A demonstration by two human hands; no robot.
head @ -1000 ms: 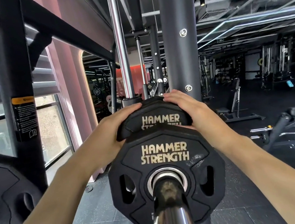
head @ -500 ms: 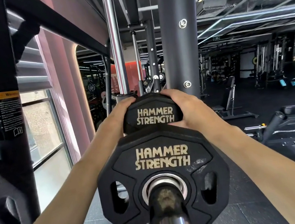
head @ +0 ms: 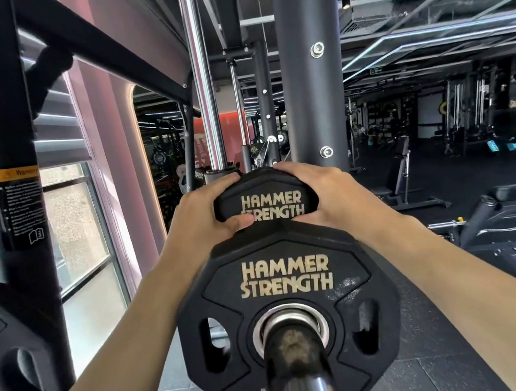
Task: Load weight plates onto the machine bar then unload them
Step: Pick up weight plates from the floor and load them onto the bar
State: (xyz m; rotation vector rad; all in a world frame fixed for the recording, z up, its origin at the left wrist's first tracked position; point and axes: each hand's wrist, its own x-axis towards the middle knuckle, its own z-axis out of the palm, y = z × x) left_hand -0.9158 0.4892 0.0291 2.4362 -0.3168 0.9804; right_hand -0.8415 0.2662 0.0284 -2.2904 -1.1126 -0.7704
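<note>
Two black Hammer Strength plates sit on the chrome machine bar (head: 299,389), which points toward me. The near plate (head: 287,296) hides the lower part of the far plate (head: 267,199). My left hand (head: 205,214) grips the far plate's upper left edge, thumb across its face. At the upper right edge my right hand (head: 321,191) grips the same plate, fingers curled over the rim. Both arms reach past the near plate on either side.
A dark upright post (head: 309,60) and a chrome guide rod (head: 201,68) rise right behind the plates. Another black post (head: 6,169) with a warning label stands at left, with a stored plate (head: 3,374) beside it. Benches and machines fill the right.
My left thumb has slid onto the face of the far plate. The view has shifted slightly, and both hands stay on that plate.
</note>
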